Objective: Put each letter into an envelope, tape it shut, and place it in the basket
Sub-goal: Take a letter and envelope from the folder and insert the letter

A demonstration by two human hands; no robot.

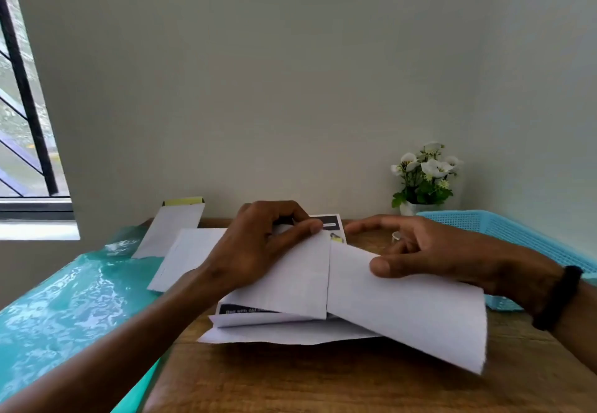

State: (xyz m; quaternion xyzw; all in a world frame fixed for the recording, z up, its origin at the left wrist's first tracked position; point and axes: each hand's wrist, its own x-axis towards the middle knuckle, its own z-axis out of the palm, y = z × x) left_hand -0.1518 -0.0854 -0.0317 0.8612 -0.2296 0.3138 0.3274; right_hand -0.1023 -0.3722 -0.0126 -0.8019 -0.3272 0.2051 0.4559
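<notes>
A white letter sheet (410,309) with black printed bands is being folded over the wooden table (290,380). My left hand (258,244) pinches the top edge of the sheet's left folded panel (290,283). My right hand (436,251) holds the right panel, thumb on top and fingers spread behind it. More white sheets (274,333) lie under the letter. A white envelope (171,231) with a yellow strip at its flap lies at the back left. The blue mesh basket (517,235) stands at the right, behind my right hand.
A teal plastic cover (71,299) spreads over the surface left of the table. Another white sheet (184,257) lies near the envelope. A pot of white flowers (423,180) stands by the wall at the back right. A small clear object, perhaps tape (396,235), sits behind my right hand.
</notes>
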